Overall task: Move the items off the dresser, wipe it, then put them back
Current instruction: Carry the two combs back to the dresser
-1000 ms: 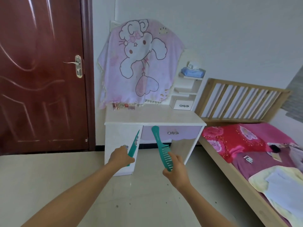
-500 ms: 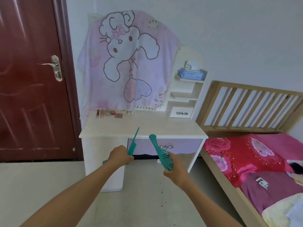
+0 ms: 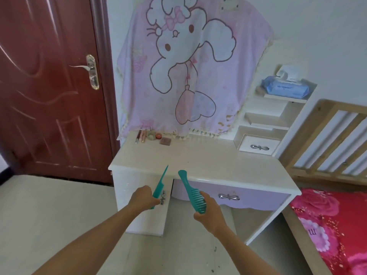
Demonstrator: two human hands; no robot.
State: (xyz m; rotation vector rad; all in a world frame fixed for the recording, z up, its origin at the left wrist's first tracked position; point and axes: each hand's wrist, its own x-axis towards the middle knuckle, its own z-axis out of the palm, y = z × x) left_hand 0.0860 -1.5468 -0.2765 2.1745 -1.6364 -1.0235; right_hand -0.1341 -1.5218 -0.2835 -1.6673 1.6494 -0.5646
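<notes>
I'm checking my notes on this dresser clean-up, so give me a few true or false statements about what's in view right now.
The left hand holds a pointed tail comb. True.
The right hand is empty. False: it grips a wide-tooth comb.
The dresser top is bare. False: small cosmetics lie at its back left.
A blue wipes pack sits on the upper shelf. True.
The purple drawer is pulled open. False: it is shut.
</notes>
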